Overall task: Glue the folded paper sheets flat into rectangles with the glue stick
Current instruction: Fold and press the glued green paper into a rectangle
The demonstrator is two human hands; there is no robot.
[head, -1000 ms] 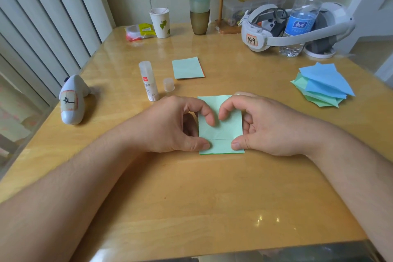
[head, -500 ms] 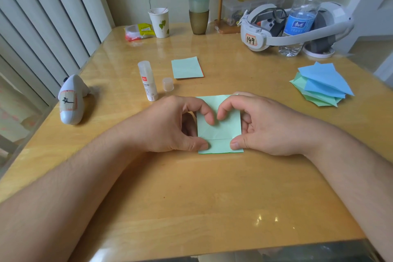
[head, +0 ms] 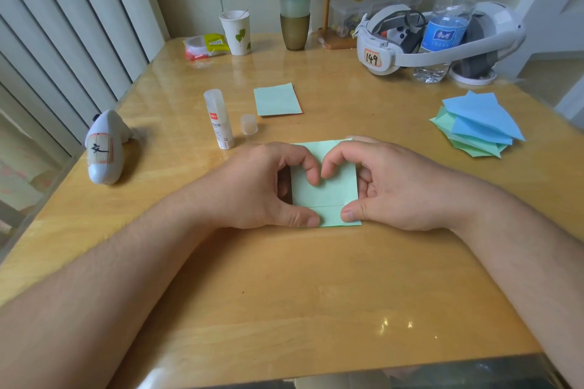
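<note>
Head view: I see both hands pressing a folded green sheet (head: 325, 189) flat on the table (head: 284, 287), just below centre. My left hand (head: 262, 186) has its fingers curled, with forefinger and thumb tips pushing down on the sheet's left side; my right hand (head: 392, 186) mirrors it on the right side. At 11 o'clock from the sheet the glue stick (head: 218, 118) stands uncapped, its cap (head: 248, 124) just beside it. At 12 o'clock lies a finished green rectangle (head: 277, 99). At 2 o'clock, well apart, sits a pile of blue and green sheets (head: 477, 123).
</note>
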